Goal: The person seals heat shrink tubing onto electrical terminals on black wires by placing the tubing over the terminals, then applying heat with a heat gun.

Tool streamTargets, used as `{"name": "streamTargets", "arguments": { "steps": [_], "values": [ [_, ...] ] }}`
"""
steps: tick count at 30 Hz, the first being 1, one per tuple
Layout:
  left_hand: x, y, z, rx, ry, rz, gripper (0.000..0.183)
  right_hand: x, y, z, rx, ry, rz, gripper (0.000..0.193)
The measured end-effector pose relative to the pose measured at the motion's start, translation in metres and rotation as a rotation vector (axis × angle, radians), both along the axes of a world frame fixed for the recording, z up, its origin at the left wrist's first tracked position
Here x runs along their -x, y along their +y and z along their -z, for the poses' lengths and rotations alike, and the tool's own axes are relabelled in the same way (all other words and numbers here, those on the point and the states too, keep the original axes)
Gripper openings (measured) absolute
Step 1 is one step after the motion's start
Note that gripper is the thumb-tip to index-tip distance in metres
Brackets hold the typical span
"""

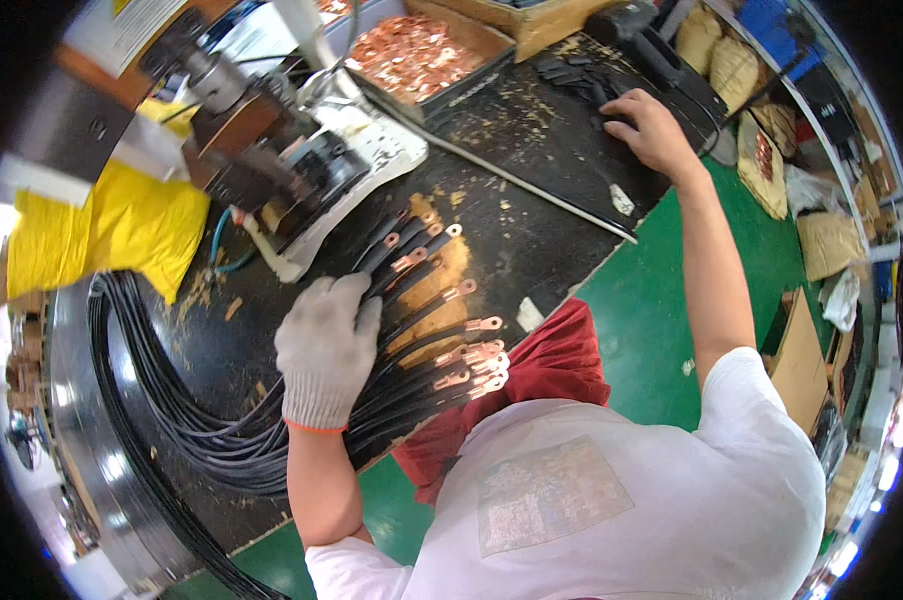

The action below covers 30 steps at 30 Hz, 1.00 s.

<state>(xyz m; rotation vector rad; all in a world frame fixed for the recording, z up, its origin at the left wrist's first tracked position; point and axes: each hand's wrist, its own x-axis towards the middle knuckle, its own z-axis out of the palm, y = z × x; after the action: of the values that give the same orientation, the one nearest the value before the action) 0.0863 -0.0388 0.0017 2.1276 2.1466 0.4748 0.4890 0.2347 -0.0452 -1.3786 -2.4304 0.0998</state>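
My left hand (327, 340), in a whitish knit glove with an orange cuff edge, is closed over black cables (372, 290) with flattened copper lugs on their ends. More black cables lie in a bundle under and beside it, their copper lugs (482, 365) gathered near the bench's front edge. My bare right hand (652, 130) reaches to the far right of the bench. Its thumb and forefinger are a little apart at the edge of a pile of short black sleeve pieces (572, 80); no piece is clearly held.
A machine with a white base (382, 145) stands at the left back. Behind the bench is a bin of loose copper lugs (412, 55). A pale rod (532, 190) crosses the black bench top. Yellow plastic (122, 225) hangs at left. Sacks (732, 70) stand on the right.
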Motion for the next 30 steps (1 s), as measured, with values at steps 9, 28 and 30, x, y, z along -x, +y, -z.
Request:
{"name": "streamTargets", "arguments": {
  "steps": [9,28,30],
  "values": [
    [0.013,-0.002,0.0,-0.034,-0.164,-0.013,0.019,0.035,-0.05,-0.012,0.116,0.244,-0.016,0.017],
    [0.014,-0.008,-0.013,0.003,-0.349,-0.073,0.017,0.184,-0.167,0.002,0.783,0.941,-0.35,0.029],
    [0.015,-0.008,-0.014,0.001,-0.342,-0.075,0.018,0.186,-0.168,0.003,0.773,0.955,-0.369,0.027]
  ]
}}
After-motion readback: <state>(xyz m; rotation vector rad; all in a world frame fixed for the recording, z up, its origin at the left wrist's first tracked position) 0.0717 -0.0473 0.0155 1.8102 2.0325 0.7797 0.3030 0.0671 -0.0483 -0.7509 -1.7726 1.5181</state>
